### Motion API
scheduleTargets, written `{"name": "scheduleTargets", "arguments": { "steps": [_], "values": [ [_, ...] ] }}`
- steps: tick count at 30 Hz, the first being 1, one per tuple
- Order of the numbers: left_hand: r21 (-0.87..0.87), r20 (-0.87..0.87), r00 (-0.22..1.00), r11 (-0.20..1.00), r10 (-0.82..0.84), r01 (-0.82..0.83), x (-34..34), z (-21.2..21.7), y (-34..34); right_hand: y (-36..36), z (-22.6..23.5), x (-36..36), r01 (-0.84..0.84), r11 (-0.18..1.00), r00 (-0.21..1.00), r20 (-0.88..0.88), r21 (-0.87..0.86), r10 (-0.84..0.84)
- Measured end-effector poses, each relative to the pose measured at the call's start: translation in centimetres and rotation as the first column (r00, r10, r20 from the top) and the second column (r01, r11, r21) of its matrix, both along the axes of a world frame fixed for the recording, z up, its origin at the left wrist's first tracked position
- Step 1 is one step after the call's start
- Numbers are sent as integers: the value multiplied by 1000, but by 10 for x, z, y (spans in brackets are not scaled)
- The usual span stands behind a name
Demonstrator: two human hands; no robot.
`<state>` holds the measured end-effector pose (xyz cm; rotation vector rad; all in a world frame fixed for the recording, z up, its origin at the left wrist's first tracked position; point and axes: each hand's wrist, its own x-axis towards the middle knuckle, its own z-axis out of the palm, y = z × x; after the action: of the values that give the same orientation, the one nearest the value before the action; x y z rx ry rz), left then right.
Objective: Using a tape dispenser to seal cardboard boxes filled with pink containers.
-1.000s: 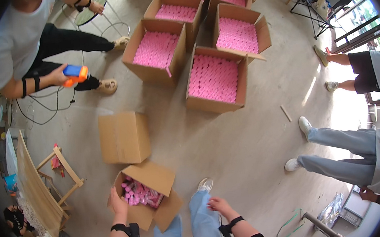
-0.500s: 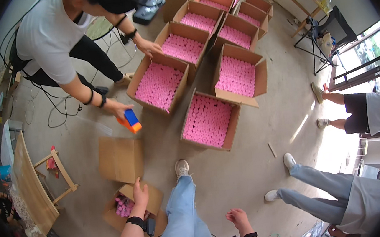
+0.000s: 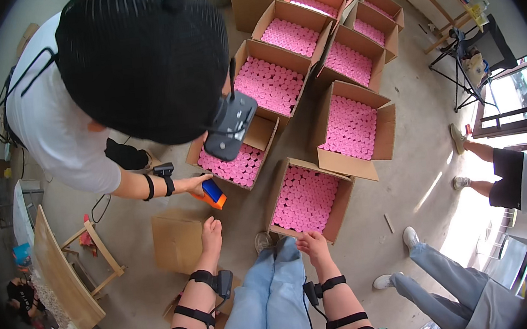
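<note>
My left hand (image 3: 212, 234) is raised in front of me, fingers stretched out, holding nothing. It is nearest to a brown cardboard box (image 3: 178, 242). At the near rim of an open carton (image 3: 342, 211), my right hand (image 3: 312, 246) has its fingers loosely bent and apart. The hand overlaps that rim; whether it touches the cardboard I cannot tell. Pink round-ended pieces (image 3: 304, 195) fill this carton in tight rows. Ahead of my left hand, a co-worker's hand (image 3: 193, 187) holds a blue and orange block-shaped object (image 3: 214, 194).
More open cartons (image 3: 351, 121) of pink pieces stand in rows farther off. The co-worker, in a black cap (image 3: 146, 61), leans in from the left. A wooden-framed board (image 3: 64, 272) stands at left. Two other people are at right, near a folding chair (image 3: 485, 57).
Both my hands have moved forward, the left away from the lower box and the right up to the near carton. The co-worker has leaned in, bringing the blue and orange object closer to the cartons.
</note>
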<state>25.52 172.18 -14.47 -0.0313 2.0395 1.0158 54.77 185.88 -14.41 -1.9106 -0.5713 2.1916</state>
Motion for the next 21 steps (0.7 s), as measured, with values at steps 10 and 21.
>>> {"name": "scheduleTargets", "arguments": {
  "steps": [10,21],
  "values": [
    [-91,53,983,982,173,-168,-34,5,23,64,-61,-141,-440,868,897,157,231,413],
    [-254,-75,987,960,-144,121,-82,-27,19,125,-97,-235,-759,598,630,522,258,575]
  ]
}}
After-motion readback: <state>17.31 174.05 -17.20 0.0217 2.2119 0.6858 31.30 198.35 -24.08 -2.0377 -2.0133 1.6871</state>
